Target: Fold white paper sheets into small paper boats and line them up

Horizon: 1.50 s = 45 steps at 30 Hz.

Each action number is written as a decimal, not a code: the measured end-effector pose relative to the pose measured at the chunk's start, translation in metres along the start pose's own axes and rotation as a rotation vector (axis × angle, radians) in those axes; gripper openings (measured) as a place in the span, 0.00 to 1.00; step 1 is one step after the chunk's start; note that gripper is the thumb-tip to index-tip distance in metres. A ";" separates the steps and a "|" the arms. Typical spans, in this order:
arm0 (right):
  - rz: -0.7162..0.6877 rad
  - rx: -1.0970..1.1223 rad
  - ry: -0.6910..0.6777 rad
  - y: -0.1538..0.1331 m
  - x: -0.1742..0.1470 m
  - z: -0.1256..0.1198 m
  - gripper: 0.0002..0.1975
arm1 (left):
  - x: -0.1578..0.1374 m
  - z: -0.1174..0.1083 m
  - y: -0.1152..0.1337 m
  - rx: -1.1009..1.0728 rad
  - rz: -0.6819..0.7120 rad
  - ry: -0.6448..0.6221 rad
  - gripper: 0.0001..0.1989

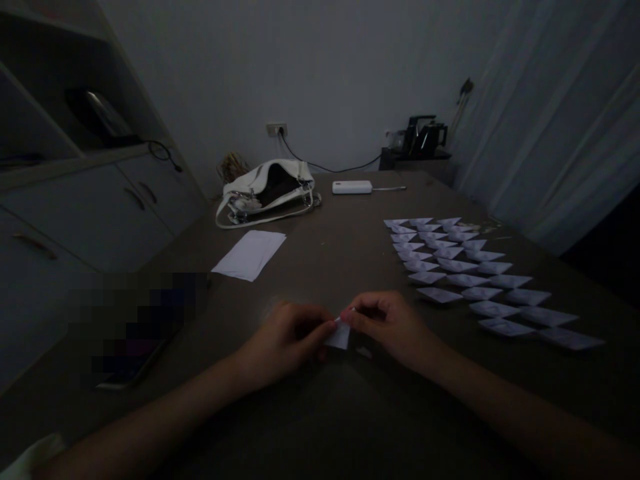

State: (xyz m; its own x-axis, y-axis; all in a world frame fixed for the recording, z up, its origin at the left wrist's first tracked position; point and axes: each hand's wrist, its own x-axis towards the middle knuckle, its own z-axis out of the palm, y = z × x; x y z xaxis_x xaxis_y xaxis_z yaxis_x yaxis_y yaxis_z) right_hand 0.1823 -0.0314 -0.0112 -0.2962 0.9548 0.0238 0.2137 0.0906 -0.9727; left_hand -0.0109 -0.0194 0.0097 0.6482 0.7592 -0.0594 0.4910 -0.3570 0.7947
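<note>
A small folded piece of white paper (340, 336) is held between my two hands, low over the middle of the table. My left hand (293, 337) pinches its left side between thumb and fingers. On the upper right edge, the thumb and fingertips of my right hand (393, 327) are closed on the same paper. A small pale scrap (365, 352) lies on the table just below my right fingers. Rows of folded paper boats (457, 265) stand to the right of my right hand. Beyond my left hand rests a stack of white paper sheets (249, 255).
A white handbag (270, 190) stands open at the table's far left. Near the far edge lies a white power bank (352, 187) with a short cable. A phone-like device (137, 360), partly blurred out, is at left. Cabinets (95, 207) border the left side; a kettle (431, 139) stands behind.
</note>
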 end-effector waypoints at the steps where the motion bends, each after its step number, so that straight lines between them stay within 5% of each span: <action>1: 0.000 0.005 -0.012 0.000 0.000 0.001 0.13 | 0.000 0.001 0.000 0.004 0.003 -0.020 0.18; 7: -0.007 -0.014 -0.031 -0.003 -0.002 0.004 0.15 | 0.000 0.002 0.000 -0.024 -0.020 -0.032 0.20; 19: -0.186 -0.169 0.163 -0.012 -0.002 -0.005 0.12 | -0.004 -0.001 0.000 -0.126 -0.053 -0.074 0.22; 25: -0.257 -0.260 0.102 -0.010 -0.002 -0.005 0.10 | -0.001 0.000 0.001 -0.075 0.042 -0.140 0.22; 34: -0.207 -0.123 0.034 -0.006 -0.003 -0.001 0.10 | -0.006 -0.001 0.001 0.034 0.146 -0.039 0.19; 42: -0.244 0.061 -0.020 -0.004 -0.001 -0.003 0.12 | -0.001 0.000 0.001 -0.587 -0.092 -0.276 0.20; 45: -0.271 0.025 0.052 -0.001 0.000 -0.004 0.09 | 0.003 0.002 -0.002 -0.711 -0.120 -0.264 0.18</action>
State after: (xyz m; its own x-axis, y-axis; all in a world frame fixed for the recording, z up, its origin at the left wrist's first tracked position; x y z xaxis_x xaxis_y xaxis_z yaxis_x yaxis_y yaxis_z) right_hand 0.1858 -0.0307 -0.0089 -0.2912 0.9101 0.2949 0.1095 0.3380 -0.9348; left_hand -0.0092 -0.0175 0.0068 0.7758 0.5832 -0.2409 0.1320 0.2233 0.9658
